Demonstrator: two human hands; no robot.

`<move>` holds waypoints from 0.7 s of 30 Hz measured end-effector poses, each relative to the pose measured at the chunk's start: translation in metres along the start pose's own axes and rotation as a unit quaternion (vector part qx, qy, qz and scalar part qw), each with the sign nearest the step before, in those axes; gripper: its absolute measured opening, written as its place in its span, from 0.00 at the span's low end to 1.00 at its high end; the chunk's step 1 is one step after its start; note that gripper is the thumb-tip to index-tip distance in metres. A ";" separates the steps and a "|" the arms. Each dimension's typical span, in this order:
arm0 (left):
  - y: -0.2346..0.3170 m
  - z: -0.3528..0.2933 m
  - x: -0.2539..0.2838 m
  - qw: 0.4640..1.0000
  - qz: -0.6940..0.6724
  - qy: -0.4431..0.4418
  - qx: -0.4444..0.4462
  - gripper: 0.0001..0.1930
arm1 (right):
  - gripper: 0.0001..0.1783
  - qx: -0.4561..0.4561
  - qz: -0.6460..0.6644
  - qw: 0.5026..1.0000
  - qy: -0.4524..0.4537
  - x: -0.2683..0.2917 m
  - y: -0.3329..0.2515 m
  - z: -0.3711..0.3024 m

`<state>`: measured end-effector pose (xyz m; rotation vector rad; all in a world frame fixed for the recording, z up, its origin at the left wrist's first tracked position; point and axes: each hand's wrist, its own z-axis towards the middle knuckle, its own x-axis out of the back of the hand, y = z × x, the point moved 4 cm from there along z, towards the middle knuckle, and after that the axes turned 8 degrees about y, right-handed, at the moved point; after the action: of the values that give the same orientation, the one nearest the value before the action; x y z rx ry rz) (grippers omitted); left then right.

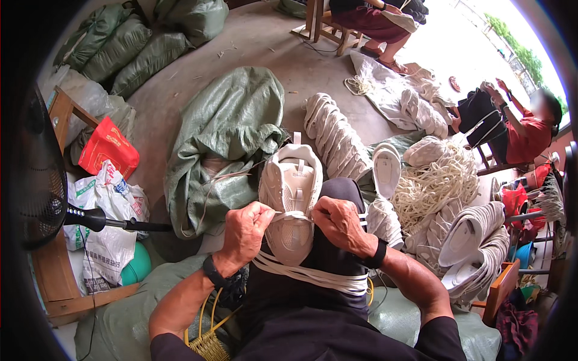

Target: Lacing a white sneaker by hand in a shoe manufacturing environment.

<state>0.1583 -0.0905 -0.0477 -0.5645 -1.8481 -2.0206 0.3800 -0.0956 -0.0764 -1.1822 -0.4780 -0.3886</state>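
One left hand (245, 233), one right hand (344, 225), both pinching lace (292, 215) across one shoe (290, 191) at the lap's (301, 301) far edge.

the left hand (245, 231) and right hand (344, 225) pinch a pale lace (293, 215) on either side of a beige shoe (290, 240), its toe toward the wearer. a green sack (232, 114) slumps beyond, leftward; loose cream laces (436, 186) lie heaped at right.
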 end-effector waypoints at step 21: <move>0.017 0.002 -0.008 0.963 0.157 0.045 -0.213 0.09 | 0.05 0.040 -0.105 0.993 -0.032 0.013 -0.019 0.004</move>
<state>0.1743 -0.0901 -0.0371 -0.8073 -1.1804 -2.1793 0.3805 -0.0990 -0.0531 -1.0719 -0.6714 -0.5091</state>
